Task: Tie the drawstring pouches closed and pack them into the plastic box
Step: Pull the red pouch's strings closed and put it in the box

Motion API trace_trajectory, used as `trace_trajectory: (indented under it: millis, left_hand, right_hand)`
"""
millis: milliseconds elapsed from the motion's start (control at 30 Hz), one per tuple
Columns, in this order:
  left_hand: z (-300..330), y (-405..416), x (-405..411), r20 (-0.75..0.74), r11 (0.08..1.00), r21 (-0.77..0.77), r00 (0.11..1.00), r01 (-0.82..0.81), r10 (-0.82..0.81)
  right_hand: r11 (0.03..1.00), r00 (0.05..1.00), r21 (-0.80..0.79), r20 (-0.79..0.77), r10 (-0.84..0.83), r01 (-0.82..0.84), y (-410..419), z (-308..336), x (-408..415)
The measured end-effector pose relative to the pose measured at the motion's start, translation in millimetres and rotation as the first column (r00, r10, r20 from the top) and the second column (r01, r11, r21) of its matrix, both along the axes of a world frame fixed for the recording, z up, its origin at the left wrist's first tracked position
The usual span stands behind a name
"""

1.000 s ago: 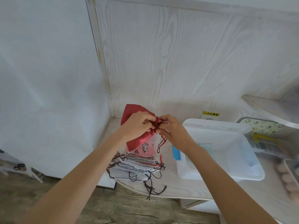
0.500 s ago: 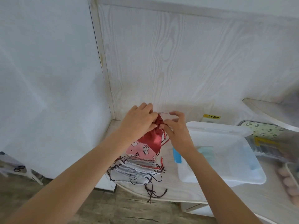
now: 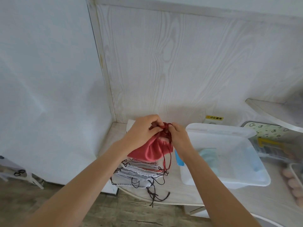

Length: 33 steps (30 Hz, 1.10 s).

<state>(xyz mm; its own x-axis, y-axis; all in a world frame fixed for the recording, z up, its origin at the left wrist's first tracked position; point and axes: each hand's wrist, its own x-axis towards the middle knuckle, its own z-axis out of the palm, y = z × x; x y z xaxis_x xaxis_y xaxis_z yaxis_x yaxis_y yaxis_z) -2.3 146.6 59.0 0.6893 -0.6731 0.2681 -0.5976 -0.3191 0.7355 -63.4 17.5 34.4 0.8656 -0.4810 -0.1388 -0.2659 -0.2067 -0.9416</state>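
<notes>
Both forearms reach forward, wrists nearly meeting; the left hand (image 3: pixel 142 131) curls round the gathered neck of the red drawstring pouch (image 3: pixel 151 151), the right hand (image 3: pixel 177 136) pinches its cord; the pouch sits atop the pouch stack (image 3: pixel 137 173), just left of the plastic box (image 3: pixel 229 181).

A single wide-angle head view looks forward and down from above the person's forearms. It faces the wood-grain wall panel (image 3: pixel 164 63) at the far side, with the bench (image 3: pixel 188 196) close below and floor (image 3: pixel 82 210) at near left.
</notes>
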Motion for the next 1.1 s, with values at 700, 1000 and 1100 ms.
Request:
trace_trajectory:
  millis: [700,1000,1100]
  left_hand:
    - [8.1,8.5,-3.5,-0.470,0.974,0.171,0.881,0.148,-0.051]
    - [18.8,12.2,2.9,-0.362,0.912,0.409,0.921,0.017,0.145]
    - [12.6,11.4,0.8,-0.328,0.970,0.222,0.930,-0.097,0.168]
  right_hand:
    - [0.912,0.998,-0.407,-0.063,0.028,-0.051,-1.9,8.7,6.6]
    - [0.757,0.987,-0.638,-0.150,0.058,-0.141,1.8,7.5,2.7]
    - [0.854,0.996,-0.515,-0.073,0.045,-0.076,1.4,8.1,1.4]
